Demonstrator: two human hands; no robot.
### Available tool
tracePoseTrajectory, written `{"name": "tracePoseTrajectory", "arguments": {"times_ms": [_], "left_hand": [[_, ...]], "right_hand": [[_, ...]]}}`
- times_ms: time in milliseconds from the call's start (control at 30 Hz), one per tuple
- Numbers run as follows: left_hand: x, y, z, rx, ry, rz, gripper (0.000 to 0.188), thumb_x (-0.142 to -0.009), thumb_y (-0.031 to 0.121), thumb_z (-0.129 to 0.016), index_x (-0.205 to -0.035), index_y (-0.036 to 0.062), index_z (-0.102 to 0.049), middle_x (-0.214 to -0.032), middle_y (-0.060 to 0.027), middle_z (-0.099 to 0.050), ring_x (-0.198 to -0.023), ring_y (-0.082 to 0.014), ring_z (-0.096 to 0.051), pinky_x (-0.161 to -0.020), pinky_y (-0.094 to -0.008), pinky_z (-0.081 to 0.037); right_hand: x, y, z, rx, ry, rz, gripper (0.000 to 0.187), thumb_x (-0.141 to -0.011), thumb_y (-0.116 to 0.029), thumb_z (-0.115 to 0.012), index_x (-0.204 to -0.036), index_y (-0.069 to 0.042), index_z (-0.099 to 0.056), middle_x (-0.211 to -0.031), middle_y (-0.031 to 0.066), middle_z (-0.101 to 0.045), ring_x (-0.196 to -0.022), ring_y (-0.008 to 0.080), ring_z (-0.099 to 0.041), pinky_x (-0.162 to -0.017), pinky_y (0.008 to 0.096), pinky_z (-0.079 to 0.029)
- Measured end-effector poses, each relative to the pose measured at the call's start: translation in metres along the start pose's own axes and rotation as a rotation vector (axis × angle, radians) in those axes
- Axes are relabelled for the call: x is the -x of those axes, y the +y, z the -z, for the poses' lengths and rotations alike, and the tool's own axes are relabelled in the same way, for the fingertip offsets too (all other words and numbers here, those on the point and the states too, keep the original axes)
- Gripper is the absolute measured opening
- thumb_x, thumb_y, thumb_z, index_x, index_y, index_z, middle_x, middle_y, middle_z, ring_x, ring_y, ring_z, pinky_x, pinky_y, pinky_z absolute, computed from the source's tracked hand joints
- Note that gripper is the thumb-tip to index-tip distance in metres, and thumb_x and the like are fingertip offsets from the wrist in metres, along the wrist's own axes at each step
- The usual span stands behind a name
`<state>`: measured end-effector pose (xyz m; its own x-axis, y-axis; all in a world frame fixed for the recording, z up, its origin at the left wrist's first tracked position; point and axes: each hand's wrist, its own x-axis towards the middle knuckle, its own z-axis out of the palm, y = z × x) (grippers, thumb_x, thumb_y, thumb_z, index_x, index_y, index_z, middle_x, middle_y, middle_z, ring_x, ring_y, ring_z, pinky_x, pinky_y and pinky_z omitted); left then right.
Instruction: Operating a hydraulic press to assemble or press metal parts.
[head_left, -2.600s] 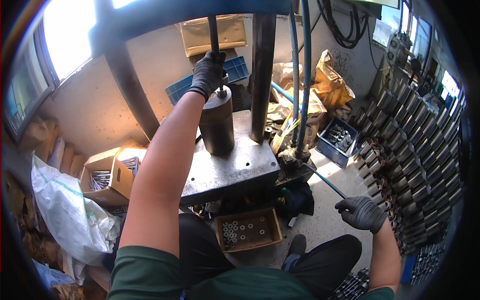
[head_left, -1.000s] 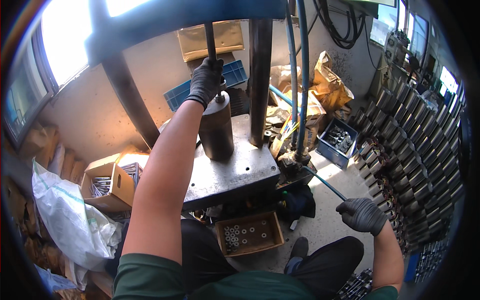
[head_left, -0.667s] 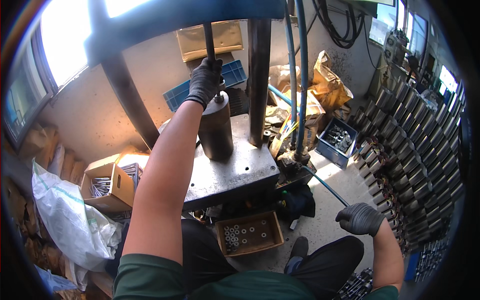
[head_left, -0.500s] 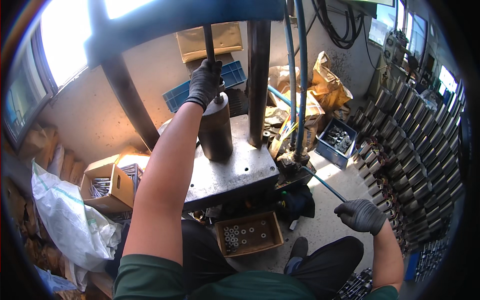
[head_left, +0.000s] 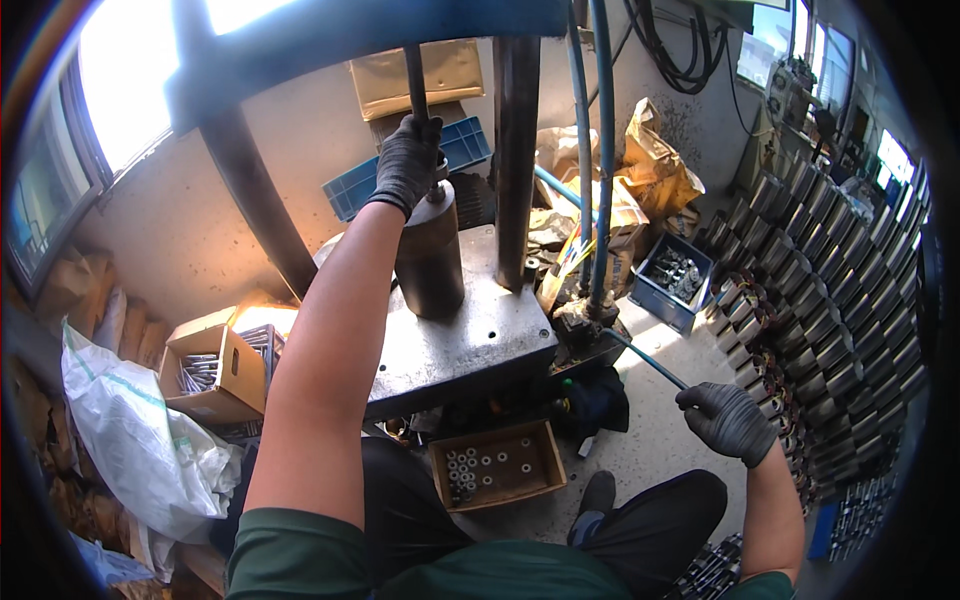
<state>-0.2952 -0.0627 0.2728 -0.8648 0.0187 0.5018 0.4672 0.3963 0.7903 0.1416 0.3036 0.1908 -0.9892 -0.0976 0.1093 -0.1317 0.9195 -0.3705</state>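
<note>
My left hand (head_left: 408,165), in a dark grey glove, is closed around the lower part of an upright dark metal rod (head_left: 415,80) that hangs from the blue crossbeam of a press. Just below that hand stands a thick steel cylinder (head_left: 432,265) with a narrow shaft (head_left: 437,190) at its top. The cylinder rests upright on the press's metal table (head_left: 470,345). My right hand (head_left: 730,425), gloved alike, grips the end of a thin bluish lever (head_left: 648,358), which runs to a valve block (head_left: 588,322) beside the table. My fingers partly hide the rod's lower end.
A wooden tray (head_left: 555,470) of small rings lies below the press table. Left stand a cardboard box (head_left: 235,375) of metal pins and a white sack (head_left: 140,430). Right are a blue bin (head_left: 665,300) of parts and tall stacks of metal cylinders (head_left: 840,290). A dark column (head_left: 515,160) rises behind.
My right hand has risen slightly, and the lever's end has come up with it. My left hand keeps its grip on the rod; the steel cylinder stays in place.
</note>
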Motion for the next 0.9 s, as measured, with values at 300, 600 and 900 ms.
{"name": "tracePoseTrajectory", "arguments": {"times_ms": [300,600,900], "left_hand": [[-0.003,-0.007,-0.001,-0.092,0.025,-0.037,0.03,-0.111,0.037,-0.058,-0.117,0.0082,-0.063,-0.075,-0.0059,-0.069,-0.068,-0.0171,-0.069,-0.066,-0.0357,-0.056],[0.007,-0.018,0.008,0.378,-0.149,0.031,0.018,-0.108,0.023,-0.063,-0.119,0.008,-0.062,-0.097,-0.0089,-0.07,-0.08,-0.0186,-0.07,-0.073,-0.0342,-0.057],[0.191,-0.026,0.008,1.014,-0.116,-0.412,0.028,-0.107,0.032,-0.068,-0.12,0.0088,-0.061,-0.086,-0.0098,-0.061,-0.074,-0.025,-0.063,-0.067,-0.0438,-0.054]], "right_hand": [[-0.136,0.008,0.054,0.242,0.824,0.129,0.012,-0.095,-0.013,-0.07,-0.102,-0.004,-0.073,-0.092,0.0208,-0.073,-0.088,0.039,-0.073,-0.08,0.0465,-0.058],[-0.198,0.026,0.078,0.181,0.729,-0.082,0.026,-0.094,-0.021,-0.069,-0.109,-0.003,-0.078,-0.1,0.0251,-0.076,-0.098,0.0421,-0.074,-0.089,0.0479,-0.058],[-0.138,0.032,0.06,0.215,0.703,0.013,0.022,-0.087,-0.008,-0.072,-0.108,-0.002,-0.073,-0.102,0.0209,-0.074,-0.1,0.0406,-0.072,-0.092,0.0462,-0.057]]}}
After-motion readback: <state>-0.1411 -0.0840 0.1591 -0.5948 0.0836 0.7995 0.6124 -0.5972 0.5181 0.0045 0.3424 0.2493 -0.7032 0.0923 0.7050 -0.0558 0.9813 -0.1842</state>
